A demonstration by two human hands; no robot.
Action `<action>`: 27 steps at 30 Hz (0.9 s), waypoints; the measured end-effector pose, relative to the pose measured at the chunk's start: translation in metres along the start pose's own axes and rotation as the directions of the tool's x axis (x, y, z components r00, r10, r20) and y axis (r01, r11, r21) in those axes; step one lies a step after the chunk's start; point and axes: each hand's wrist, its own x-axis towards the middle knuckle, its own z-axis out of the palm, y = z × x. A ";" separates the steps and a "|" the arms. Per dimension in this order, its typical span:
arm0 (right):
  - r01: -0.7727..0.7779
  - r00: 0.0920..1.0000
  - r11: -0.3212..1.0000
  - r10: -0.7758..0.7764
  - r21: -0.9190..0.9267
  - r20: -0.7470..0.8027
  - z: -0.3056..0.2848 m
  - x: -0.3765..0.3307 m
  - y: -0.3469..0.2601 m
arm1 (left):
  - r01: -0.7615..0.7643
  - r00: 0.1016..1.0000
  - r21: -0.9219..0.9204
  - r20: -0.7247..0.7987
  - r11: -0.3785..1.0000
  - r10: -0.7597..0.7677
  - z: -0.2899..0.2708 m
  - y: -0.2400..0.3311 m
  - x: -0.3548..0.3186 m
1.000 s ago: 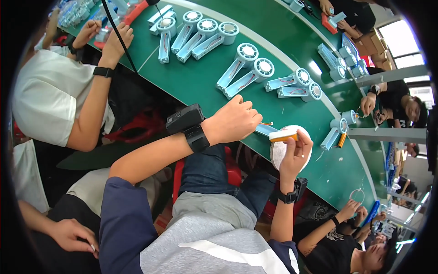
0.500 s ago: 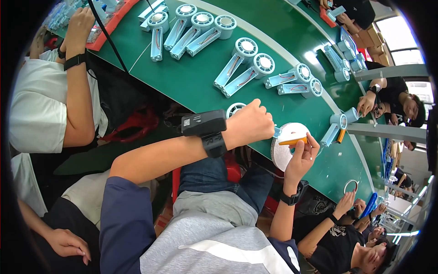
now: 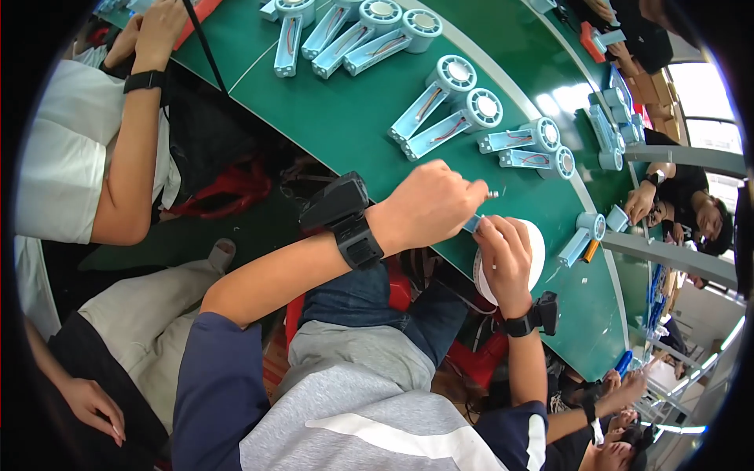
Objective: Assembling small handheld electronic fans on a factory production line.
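My left hand (image 3: pixel 420 210) is curled closed over the table's near edge, wrapped around a light-blue fan housing (image 3: pixel 472 224). Only a small end of that housing shows between my two hands; the rest is hidden. A short silvery tip (image 3: pixel 492 194) sticks out beside the left thumb; I cannot make out what it belongs to. My right hand (image 3: pixel 506 257) has its fingers pinched together at the housing's visible end, and whatever they hold is hidden. Just behind the right hand a white roll (image 3: pixel 536 255) leans at the table edge, partly covered by it.
Several light-blue handheld fans with exposed red wires, such as this fan (image 3: pixel 448 133), lie across the green table (image 3: pixel 330 118). Farther right, an orange cylinder (image 3: pixel 591 251) rests by another fan (image 3: pixel 581 235). A co-worker's arm (image 3: pixel 129 177) is at left; grey bars (image 3: pixel 675 259) stand at right.
My right hand has turned over and come left against the left hand's housing. The orange cylinder it held no longer shows. The left wrist has tilted, and the whole view has shifted slightly.
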 end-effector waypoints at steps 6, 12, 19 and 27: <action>0.175 0.959 0.962 -0.119 -0.209 0.257 0.010 0.031 -0.010 | 0.314 0.936 -0.352 -0.042 0.882 -0.350 0.003 -0.017 -0.022; 0.177 0.898 0.982 -0.135 -0.063 0.419 0.010 0.039 -0.011 | 0.295 0.954 -0.366 0.059 0.883 -0.295 -0.007 -0.026 -0.034; -0.615 0.770 0.679 0.409 0.401 0.490 -0.002 0.037 0.031 | 0.055 0.984 -0.337 0.176 0.940 0.005 -0.019 -0.029 -0.004; -0.333 0.939 0.871 0.342 0.360 0.040 -0.059 0.023 0.077 | -0.029 0.916 0.020 0.401 0.999 0.019 -0.022 0.023 0.090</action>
